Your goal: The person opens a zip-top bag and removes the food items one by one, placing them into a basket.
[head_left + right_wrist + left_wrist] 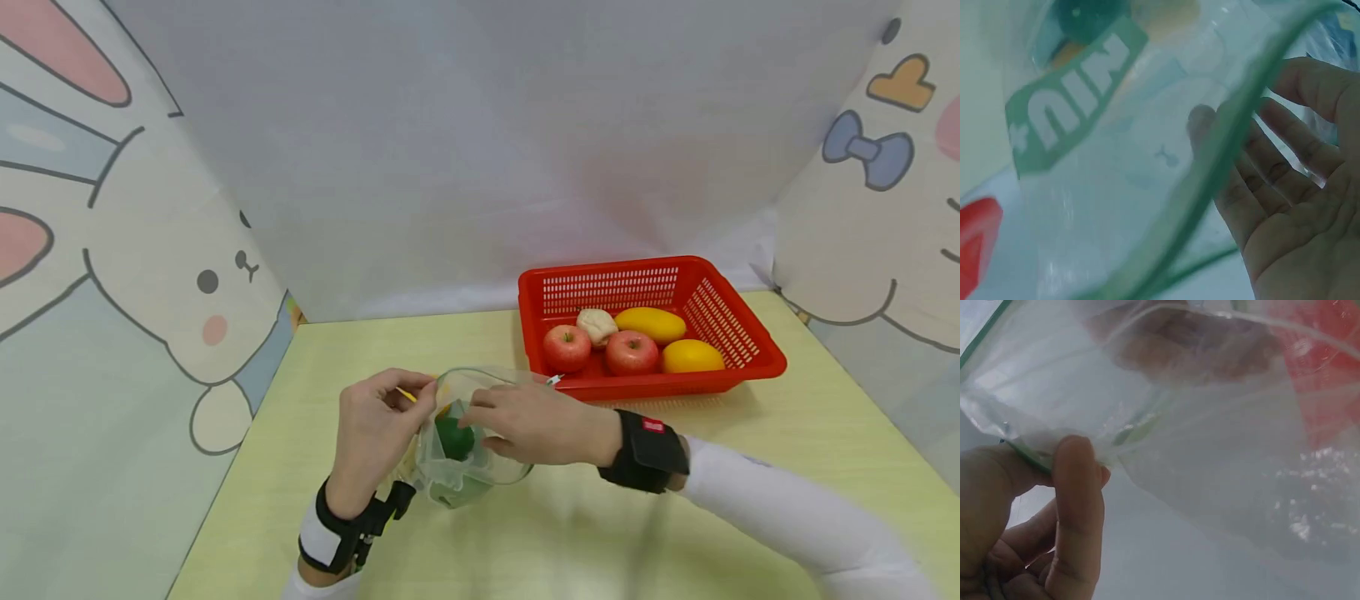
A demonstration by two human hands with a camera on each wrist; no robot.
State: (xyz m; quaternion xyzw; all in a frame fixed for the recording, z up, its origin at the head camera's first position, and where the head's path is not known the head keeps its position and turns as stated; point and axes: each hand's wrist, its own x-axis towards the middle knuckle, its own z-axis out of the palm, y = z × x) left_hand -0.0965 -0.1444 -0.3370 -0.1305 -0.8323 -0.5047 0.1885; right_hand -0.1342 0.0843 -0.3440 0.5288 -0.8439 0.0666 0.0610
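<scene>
A clear zip bag point(442, 477) with a green rim stands mouth-up over the table in the head view, its opening spread wide. My left hand point(378, 425) pinches the rim at the left between thumb and finger; the left wrist view shows this pinch close up. Across the right side of the mouth reaches my right hand point(543, 421), its fingers loosely extended at the opening and nothing in its grasp. Inside the bag lies a dark green rounded item point(452, 439), with a yellow-orange item point(1163, 15) beside it, blurred through the plastic.
A red plastic basket point(753, 373) stands at the back right, just beyond my right hand. It holds red apples point(632, 352), a long yellow fruit point(651, 325), a rounder yellow fruit point(692, 357) and a pale lumpy item point(597, 327). Printed cloth walls enclose the table point(600, 533).
</scene>
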